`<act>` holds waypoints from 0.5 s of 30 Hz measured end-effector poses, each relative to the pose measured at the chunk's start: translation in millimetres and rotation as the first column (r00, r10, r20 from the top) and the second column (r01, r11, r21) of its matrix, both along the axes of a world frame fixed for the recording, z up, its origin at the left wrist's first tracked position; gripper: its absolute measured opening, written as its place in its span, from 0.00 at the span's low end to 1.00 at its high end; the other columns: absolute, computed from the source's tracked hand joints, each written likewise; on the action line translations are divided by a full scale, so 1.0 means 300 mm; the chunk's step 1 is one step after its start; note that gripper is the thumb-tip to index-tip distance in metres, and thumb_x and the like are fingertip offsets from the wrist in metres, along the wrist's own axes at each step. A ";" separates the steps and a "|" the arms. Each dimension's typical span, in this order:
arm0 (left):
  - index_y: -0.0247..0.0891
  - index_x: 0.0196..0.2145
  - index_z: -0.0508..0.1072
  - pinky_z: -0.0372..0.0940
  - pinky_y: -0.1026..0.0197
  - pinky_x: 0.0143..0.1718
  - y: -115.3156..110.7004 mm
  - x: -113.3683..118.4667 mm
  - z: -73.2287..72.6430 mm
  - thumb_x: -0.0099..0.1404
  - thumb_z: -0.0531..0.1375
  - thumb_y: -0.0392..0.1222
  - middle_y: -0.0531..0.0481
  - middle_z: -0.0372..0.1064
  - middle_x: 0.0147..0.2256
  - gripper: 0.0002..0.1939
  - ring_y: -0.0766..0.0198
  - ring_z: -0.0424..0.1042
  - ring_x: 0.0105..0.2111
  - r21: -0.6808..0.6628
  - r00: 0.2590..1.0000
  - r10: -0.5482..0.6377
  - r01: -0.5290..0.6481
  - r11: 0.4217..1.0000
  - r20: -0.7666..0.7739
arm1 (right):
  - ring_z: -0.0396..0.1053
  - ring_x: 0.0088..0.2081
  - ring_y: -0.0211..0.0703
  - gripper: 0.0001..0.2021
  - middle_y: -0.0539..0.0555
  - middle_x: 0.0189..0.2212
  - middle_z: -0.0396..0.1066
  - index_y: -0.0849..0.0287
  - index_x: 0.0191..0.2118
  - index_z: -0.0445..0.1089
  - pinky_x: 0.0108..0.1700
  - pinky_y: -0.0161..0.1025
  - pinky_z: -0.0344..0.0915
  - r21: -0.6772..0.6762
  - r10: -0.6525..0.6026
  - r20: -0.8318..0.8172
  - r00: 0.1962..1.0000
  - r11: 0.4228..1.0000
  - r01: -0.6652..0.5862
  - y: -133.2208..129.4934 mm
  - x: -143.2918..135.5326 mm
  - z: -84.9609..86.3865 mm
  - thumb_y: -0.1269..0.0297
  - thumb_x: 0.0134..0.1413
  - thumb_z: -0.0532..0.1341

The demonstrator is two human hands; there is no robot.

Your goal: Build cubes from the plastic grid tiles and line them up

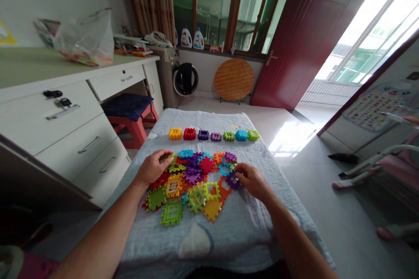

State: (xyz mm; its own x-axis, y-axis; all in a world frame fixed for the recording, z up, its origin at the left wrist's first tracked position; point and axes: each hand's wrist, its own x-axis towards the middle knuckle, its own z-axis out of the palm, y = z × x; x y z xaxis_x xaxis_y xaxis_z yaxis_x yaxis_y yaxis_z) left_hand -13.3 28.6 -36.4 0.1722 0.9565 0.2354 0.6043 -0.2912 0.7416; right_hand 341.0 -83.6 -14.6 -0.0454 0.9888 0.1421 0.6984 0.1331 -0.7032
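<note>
A loose heap of flat plastic building tiles with notched edges, in several colours, lies on the cloth-covered table. My left hand (155, 166) is at the heap's left edge, fingers curved and thumb a little apart, beside a lime green tile (177, 165). On the right side, my right hand (252, 179) has thumb and fingers closed on the edge of a dark purple tile (233, 180). A red tile (207, 165) rests near the heap's top. At the near edge are a green window tile (172, 212) and a yellow tile (212, 210).
Behind the heap stands a row of assembled cubes, including a yellow cube (175, 134) and a blue cube (241, 135). The table's cloth (229, 244) is wrinkled. A white desk (75, 128) and a stool (127, 107) are left; a pink chair (397, 163) is right.
</note>
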 end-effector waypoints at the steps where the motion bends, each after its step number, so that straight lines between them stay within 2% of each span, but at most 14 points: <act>1: 0.38 0.41 0.73 0.67 0.55 0.47 -0.001 0.001 0.002 0.55 0.58 0.57 0.45 0.75 0.41 0.22 0.56 0.73 0.41 -0.002 1.000 0.002 -0.002 1.000 0.001 | 0.65 0.27 0.37 0.08 0.51 0.29 0.69 0.57 0.38 0.69 0.31 0.36 0.61 0.034 -0.012 0.066 0.998 0.999 0.010 -0.007 0.004 0.002 0.64 0.53 0.57; 4: 0.38 0.40 0.73 0.67 0.55 0.47 -0.004 0.005 0.010 0.54 0.58 0.57 0.45 0.75 0.41 0.22 0.56 0.74 0.41 -0.007 1.000 0.009 -0.009 1.000 0.004 | 0.67 0.35 0.42 0.10 0.55 0.38 0.67 0.56 0.41 0.68 0.39 0.40 0.63 0.110 -0.080 0.199 0.977 0.992 0.059 -0.036 0.012 0.013 0.62 0.52 0.58; 10: 0.38 0.40 0.73 0.67 0.56 0.46 -0.003 0.003 0.008 0.55 0.58 0.56 0.45 0.75 0.41 0.22 0.56 0.74 0.41 -0.003 1.000 -0.009 0.009 1.000 0.002 | 0.64 0.41 0.48 0.21 0.54 0.37 0.67 0.56 0.42 0.64 0.43 0.44 0.61 0.058 -0.133 0.276 0.952 0.991 0.121 -0.071 -0.019 -0.003 0.54 0.42 0.66; 15: 0.38 0.40 0.73 0.67 0.56 0.46 -0.005 0.007 0.013 0.55 0.58 0.55 0.46 0.75 0.40 0.21 0.56 0.74 0.40 0.012 1.000 -0.004 0.004 1.000 -0.022 | 0.64 0.40 0.47 0.17 0.54 0.36 0.66 0.55 0.40 0.67 0.43 0.42 0.60 0.039 -0.109 0.320 0.941 0.994 0.102 -0.073 -0.045 -0.006 0.57 0.42 0.65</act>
